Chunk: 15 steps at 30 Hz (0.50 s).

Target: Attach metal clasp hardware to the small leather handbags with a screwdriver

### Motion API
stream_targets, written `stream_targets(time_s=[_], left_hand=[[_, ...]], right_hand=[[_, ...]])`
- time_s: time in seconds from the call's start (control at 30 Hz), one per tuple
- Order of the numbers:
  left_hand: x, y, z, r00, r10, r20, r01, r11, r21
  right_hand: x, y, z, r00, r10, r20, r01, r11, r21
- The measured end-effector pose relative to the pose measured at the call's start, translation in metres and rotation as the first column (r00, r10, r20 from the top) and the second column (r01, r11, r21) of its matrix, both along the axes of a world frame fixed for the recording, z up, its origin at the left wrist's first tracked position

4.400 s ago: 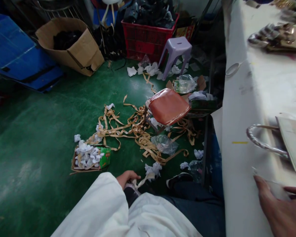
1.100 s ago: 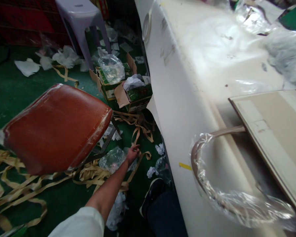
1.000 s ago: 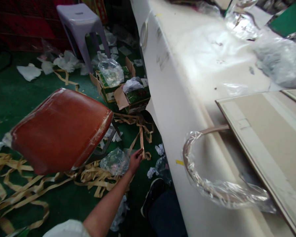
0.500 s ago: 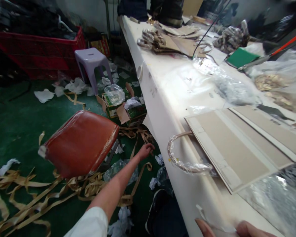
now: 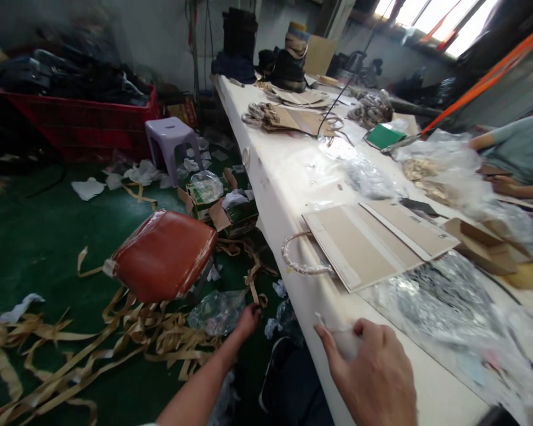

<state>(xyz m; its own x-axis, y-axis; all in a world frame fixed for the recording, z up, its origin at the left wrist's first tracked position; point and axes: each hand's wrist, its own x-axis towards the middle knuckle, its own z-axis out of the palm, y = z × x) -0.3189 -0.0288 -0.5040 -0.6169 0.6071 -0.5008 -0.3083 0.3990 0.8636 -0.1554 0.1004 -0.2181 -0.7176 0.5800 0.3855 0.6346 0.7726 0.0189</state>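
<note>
My right hand [image 5: 373, 373] is at the table's front edge, thumb and index finger curved around a thin whitish sheet [image 5: 347, 343]; I cannot tell whether it is paper or plastic. My left hand [image 5: 249, 319] hangs low over the floor with loosely bent fingers and no visible object in it. Beyond its fingertips lies a tan strip [image 5: 251, 278]. A flat beige bag panel [image 5: 359, 245] lies on the table past my right hand. Its handle [image 5: 299, 269], wrapped in clear plastic, sticks out over the edge.
The long white table [image 5: 275, 183] holds plastic bags [image 5: 435, 296], a cardboard box [image 5: 484, 245] and stacked bag panels [image 5: 297, 120]. A brown stool [image 5: 164, 254], a purple stool [image 5: 172, 133] and tangled strips [image 5: 173, 337] occupy the floor. Another person's arm [image 5: 510, 186] shows at right.
The view has tilted up, bringing in the window and another person. My right hand has moved forward, up and into fuller view with the whitish sheet. My left hand has moved lower and closer.
</note>
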Motion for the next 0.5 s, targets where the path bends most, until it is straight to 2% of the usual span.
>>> stream_targets(time_s=[0.07, 0.13, 0.2, 0.27, 0.33, 0.4, 0.47, 0.5], left_hand=[[0.012, -0.023, 0.016, 0.999, 0.033, 0.001, -0.033, 0.999, 0.001], [0.023, -0.052, 0.043, 0.998, 0.063, -0.012, -0.062, 0.998, 0.020], [0.032, -0.087, 0.083, 0.994, 0.104, -0.034, -0.101, 0.991, 0.091], [0.041, -0.123, 0.133, 0.987, 0.158, -0.036, -0.146, 0.963, 0.227], [0.052, -0.153, 0.183, 0.991, 0.109, -0.071, -0.086, 0.959, 0.269], [0.065, -0.174, 0.223, 0.985, -0.004, -0.175, 0.049, 0.965, 0.256], [0.080, -0.187, 0.250, 0.946, -0.101, -0.309, 0.173, 0.961, 0.214], [0.089, -0.190, 0.258, 0.922, -0.127, -0.366, 0.209, 0.959, 0.194]], right_hand=[[0.000, -0.005, 0.003, 1.000, -0.022, 0.014, 0.022, 1.000, -0.016], [0.001, -0.008, 0.005, 0.999, -0.038, 0.020, 0.039, 0.999, -0.030], [0.002, -0.007, 0.007, 0.998, -0.052, 0.022, 0.053, 0.997, -0.059], [0.003, -0.006, 0.012, 0.998, -0.065, 0.000, 0.065, 0.992, -0.108], [0.006, -0.008, 0.020, 0.995, -0.056, -0.081, 0.041, 0.983, -0.179], [0.011, -0.021, 0.028, 0.974, -0.002, -0.228, -0.061, 0.961, -0.271], [0.018, -0.051, 0.031, 0.925, 0.024, -0.378, -0.186, 0.899, -0.397], [0.022, -0.071, 0.029, 0.907, -0.001, -0.421, -0.228, 0.839, -0.494]])
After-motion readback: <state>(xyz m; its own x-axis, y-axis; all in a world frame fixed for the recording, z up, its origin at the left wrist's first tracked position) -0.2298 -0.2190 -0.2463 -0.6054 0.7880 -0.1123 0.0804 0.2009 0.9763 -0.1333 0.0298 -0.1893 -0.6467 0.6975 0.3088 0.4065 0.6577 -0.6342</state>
